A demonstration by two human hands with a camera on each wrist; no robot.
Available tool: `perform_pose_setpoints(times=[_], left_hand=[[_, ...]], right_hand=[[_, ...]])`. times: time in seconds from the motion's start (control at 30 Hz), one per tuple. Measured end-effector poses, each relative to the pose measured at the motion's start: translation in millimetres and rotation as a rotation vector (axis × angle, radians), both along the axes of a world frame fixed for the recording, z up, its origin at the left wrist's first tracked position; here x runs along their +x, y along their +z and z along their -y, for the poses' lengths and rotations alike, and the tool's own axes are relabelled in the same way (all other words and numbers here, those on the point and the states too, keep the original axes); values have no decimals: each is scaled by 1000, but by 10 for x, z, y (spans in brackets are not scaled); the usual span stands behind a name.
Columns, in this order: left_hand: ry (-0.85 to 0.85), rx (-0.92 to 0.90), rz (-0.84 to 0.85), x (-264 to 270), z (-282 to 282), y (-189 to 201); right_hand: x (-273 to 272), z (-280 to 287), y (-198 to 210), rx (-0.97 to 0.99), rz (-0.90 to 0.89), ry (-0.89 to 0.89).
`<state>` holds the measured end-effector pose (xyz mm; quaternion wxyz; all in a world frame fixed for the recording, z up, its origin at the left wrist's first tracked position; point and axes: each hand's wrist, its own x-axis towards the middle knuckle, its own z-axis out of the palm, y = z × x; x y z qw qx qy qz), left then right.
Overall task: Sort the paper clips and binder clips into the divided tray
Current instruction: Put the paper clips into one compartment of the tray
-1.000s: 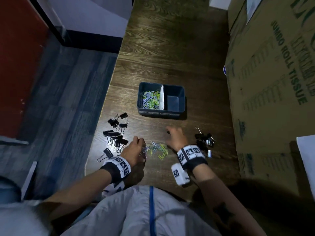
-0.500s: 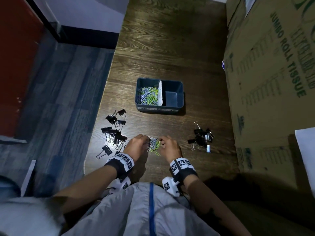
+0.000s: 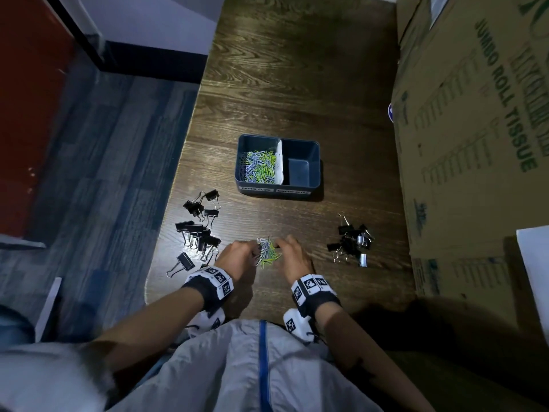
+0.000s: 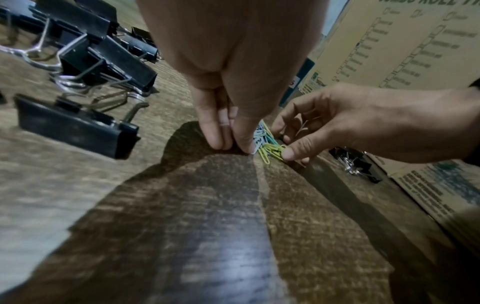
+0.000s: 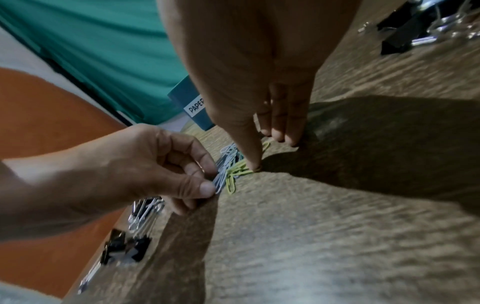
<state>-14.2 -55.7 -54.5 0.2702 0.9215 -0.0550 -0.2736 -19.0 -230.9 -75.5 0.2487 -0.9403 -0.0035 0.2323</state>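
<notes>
While the table (image 3: 297,84) carries everything, I note the divided tray (image 3: 315,162) holds coloured clips in its left compartment only; the right one appears bare. Binder clips remain unsorted in two groups: the larger left pile (image 3: 199,230) and the smaller right pile (image 3: 350,242). By my judgement, roughly half the work is outstanding. My left hand (image 3: 237,257) and right hand (image 3: 292,257) are lowered to the near edge, fingertips down, closing from both sides on the last paper clips (image 3: 267,251), fingers curled and pinching the bunch between them.
</notes>
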Motion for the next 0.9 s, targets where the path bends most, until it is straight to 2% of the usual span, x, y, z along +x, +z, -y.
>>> perform_pose_setpoints(times=[0.07,0.13,0.33,0.47,0.57,0.7,0.9], left_hand=[[3,-61,77,29,-12,-3],[-23,-16,183,15,-38,0],[-204,238,102,-21,13,-109],[-313,250,133,-8,119,-110],[-356,217,176,6,106,-109],[-303,129,199,28,97,-56],[-17,-49,142,88,-38,-56]], right_hand=[[52,46,45,67,-11,-46],[84,135,84,54,-46,-61],[77,89,112,-175,-71,173],[59,-66,146,-144,34,273],[90,-81,171,-124,50,253],[110,-72,203,-139,43,208],[172,23,217,-157,37,103]])
